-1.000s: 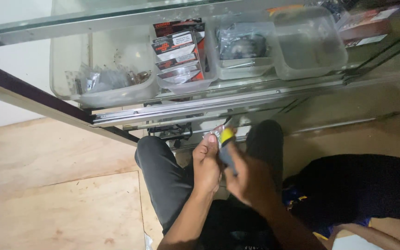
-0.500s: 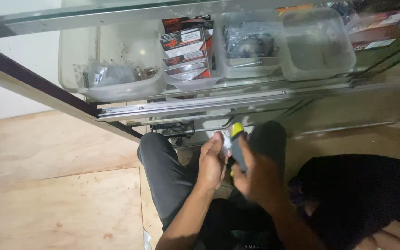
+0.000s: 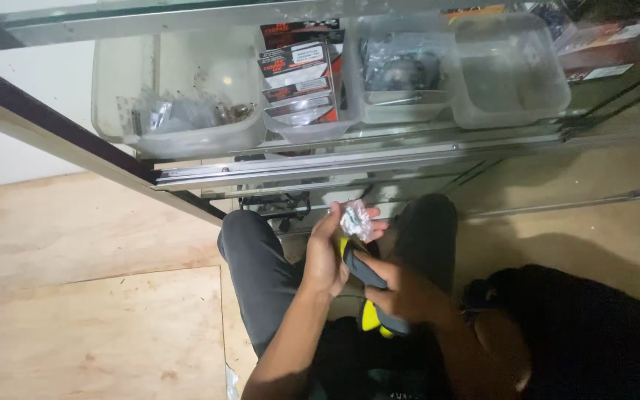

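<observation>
Left hand (image 3: 327, 255) is pinching a crinkled plastic packet (image 3: 355, 220) at 12 o'clock; right hand (image 3: 401, 292) is gripping a yellow-and-grey tool (image 3: 368, 278); keeping the packet steady seems wise.

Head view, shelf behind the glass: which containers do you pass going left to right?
Clear tub with bagged small parts → clear tub of stacked red-and-black packets → clear tub holding a dark bagged part → seemingly empty clear tub → flat reddish package.
</observation>
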